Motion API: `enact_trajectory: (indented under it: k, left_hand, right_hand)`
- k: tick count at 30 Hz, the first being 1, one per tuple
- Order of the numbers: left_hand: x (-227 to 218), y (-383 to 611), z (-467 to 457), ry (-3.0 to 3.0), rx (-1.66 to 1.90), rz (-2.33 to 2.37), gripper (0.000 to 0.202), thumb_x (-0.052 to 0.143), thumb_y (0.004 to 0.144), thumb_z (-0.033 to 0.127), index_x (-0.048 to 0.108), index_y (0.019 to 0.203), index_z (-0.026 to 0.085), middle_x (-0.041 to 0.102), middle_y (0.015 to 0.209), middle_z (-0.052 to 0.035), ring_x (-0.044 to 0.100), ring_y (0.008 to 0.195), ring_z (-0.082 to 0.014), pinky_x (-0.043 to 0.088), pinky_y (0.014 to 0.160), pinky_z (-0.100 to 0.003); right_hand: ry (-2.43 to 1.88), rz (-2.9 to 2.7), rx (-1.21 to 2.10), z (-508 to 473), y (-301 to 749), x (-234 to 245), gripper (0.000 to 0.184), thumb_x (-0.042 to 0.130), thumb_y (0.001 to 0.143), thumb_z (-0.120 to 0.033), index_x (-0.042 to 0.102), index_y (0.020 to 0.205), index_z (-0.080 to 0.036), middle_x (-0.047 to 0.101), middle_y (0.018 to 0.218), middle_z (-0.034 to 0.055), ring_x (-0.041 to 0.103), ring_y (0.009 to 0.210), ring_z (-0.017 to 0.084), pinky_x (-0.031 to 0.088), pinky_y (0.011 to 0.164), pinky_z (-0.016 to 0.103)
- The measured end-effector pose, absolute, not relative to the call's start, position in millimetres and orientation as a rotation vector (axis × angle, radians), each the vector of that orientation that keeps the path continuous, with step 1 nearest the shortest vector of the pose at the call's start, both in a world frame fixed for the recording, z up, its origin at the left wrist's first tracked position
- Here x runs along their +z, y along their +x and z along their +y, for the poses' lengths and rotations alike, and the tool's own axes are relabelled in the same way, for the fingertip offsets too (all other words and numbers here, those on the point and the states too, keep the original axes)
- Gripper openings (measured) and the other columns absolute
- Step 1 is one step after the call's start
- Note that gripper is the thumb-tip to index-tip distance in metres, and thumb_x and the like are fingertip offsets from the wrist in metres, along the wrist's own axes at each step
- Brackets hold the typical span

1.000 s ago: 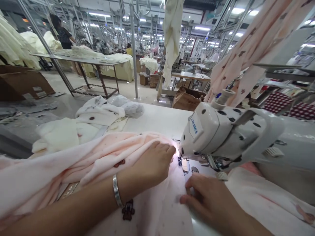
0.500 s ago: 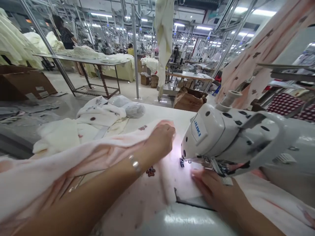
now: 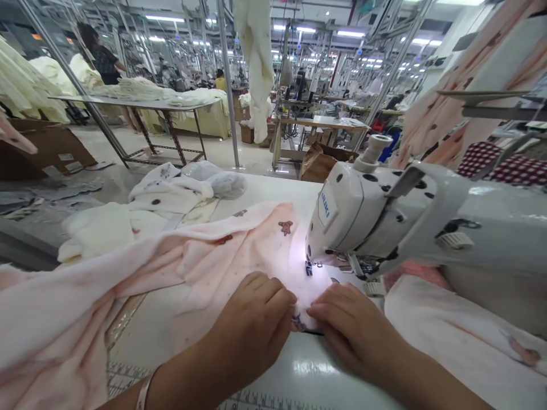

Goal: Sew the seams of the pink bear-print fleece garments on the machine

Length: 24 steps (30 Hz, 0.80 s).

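Observation:
Pale pink fabric [image 3: 252, 250] printed with small brown bears lies across the sewing table, its right edge beside the presser foot [image 3: 308, 267] of a white JUKI sewing machine [image 3: 363, 210]. With curled fingers, my left hand [image 3: 256, 316] grips the fabric's near edge, in front of the foot. My right hand [image 3: 348, 327] pinches the same edge a little to the right, thumb and forefinger together. A narrow stretch of fabric shows between the hands. The machine's lamp lights the area around the needle; whether the foot is up or down I cannot tell.
Cream fabric pieces [image 3: 166, 191] and a clear plastic bag [image 3: 226, 182] lie at the table's back left. More pink fabric [image 3: 461, 336] is bunched under the machine arm. A printed ruler scale [image 3: 265, 401] runs along the front edge. A cardboard box [image 3: 320, 162] stands behind the table.
My left hand has come back from the fabric's far end to its near edge. My right hand has shifted slightly left, closer to it. The view has turned a little.

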<state>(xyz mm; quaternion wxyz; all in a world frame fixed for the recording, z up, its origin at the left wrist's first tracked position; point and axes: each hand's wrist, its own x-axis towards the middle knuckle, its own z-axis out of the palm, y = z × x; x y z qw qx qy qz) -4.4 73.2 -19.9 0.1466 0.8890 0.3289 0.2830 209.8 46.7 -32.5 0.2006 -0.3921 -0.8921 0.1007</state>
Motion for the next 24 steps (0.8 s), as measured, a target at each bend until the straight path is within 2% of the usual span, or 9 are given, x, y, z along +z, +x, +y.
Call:
enact_trajectory:
  k: [2,4,6,9,10,13,16,20,24]
  left_hand:
    - [-21.9,-3.6,73.0,2.506,0.88,0.953,0.018,0.042,0.087,0.015,0.051,0.072,0.016,0.052,0.066,-0.0001,0.047,0.065,-0.0144,0.042,0.084,-0.041]
    - [-25.8,-2.3,71.9,2.463,0.903,0.955,0.022,0.04,0.089,0.016,0.05,0.07,0.017,0.051,0.064,0.0011,0.047,0.063,-0.0127,0.041,0.086,-0.04]
    - [-29.3,-1.4,70.9,2.426,0.899,0.978,0.023,0.038,0.091,0.018,0.051,0.072,0.017,0.052,0.066,0.0004,0.047,0.063,-0.0131,0.044,0.08,-0.037]
    - [-31.1,-1.6,69.3,2.42,0.87,1.003,0.024,0.035,0.093,0.02,0.052,0.076,0.017,0.053,0.07,-0.0022,0.048,0.065,-0.0152,0.045,0.064,-0.031]
    - [-30.9,-1.9,68.7,2.451,0.861,0.987,0.025,0.035,0.093,0.02,0.052,0.075,0.016,0.054,0.071,-0.0028,0.048,0.065,-0.0158,0.045,0.063,-0.031]
    - [-29.4,-2.4,67.6,2.615,0.825,0.901,0.024,0.042,0.091,0.026,0.052,0.073,0.015,0.054,0.07,-0.0034,0.048,0.067,-0.0174,0.045,0.074,-0.04]
    - [-27.3,-1.2,67.8,2.715,0.75,0.88,0.024,0.047,0.088,0.031,0.054,0.071,0.015,0.055,0.072,-0.0038,0.048,0.07,-0.0189,0.042,0.083,-0.049]
    - [-25.4,4.0,66.8,2.74,0.609,0.989,0.02,0.042,0.089,0.022,0.056,0.076,0.015,0.058,0.085,-0.0072,0.052,0.082,-0.022,0.037,0.091,-0.052]
    - [-30.7,9.6,62.0,2.792,0.503,1.095,0.017,0.039,0.088,0.017,0.055,0.088,0.012,0.058,0.106,-0.0156,0.051,0.103,-0.0298,0.038,0.092,-0.055]
  right_hand:
    - [-1.193,-2.427,0.205,48.9,205.0,-31.6,0.012,0.047,0.086,-0.018,0.053,0.097,-0.02,0.06,0.079,0.0017,0.052,0.073,0.017,0.038,0.066,0.032]
    - [-1.243,-2.404,0.116,51.9,198.8,-31.4,0.015,0.052,0.086,-0.025,0.052,0.1,-0.021,0.061,0.08,0.0015,0.053,0.074,0.018,0.037,0.067,0.032]
    - [-1.2,-2.439,0.068,55.1,193.7,-31.5,0.011,0.053,0.086,-0.026,0.053,0.096,-0.021,0.061,0.08,0.0009,0.053,0.074,0.018,0.037,0.068,0.032]
    - [-1.026,-2.457,-0.042,59.4,192.6,-31.3,0.005,0.05,0.086,-0.019,0.055,0.087,-0.019,0.059,0.075,0.0002,0.052,0.07,0.015,0.036,0.067,0.03]
    - [-0.972,-2.466,-0.108,60.6,194.2,-31.2,0.006,0.05,0.086,-0.017,0.055,0.087,-0.018,0.059,0.074,0.0003,0.051,0.07,0.015,0.035,0.067,0.029]
    - [-0.891,-2.619,-0.255,63.6,202.0,-32.1,0.008,0.048,0.086,-0.015,0.056,0.085,-0.017,0.055,0.071,0.0007,0.047,0.069,0.016,0.033,0.064,0.03]
    - [-0.892,-2.764,-0.248,64.5,208.2,-35.0,0.014,0.045,0.087,-0.017,0.056,0.078,-0.019,0.051,0.069,0.001,0.044,0.068,0.017,0.031,0.062,0.032]
    - [-0.918,-2.749,-0.144,61.0,209.7,-36.4,0.018,0.042,0.086,-0.014,0.059,0.088,-0.018,0.052,0.073,0.0029,0.044,0.07,0.018,0.033,0.062,0.033]
    - [-0.935,-2.694,-0.044,54.8,209.1,-33.4,0.021,0.04,0.087,-0.013,0.059,0.093,-0.016,0.055,0.076,0.0048,0.046,0.073,0.018,0.036,0.065,0.033]
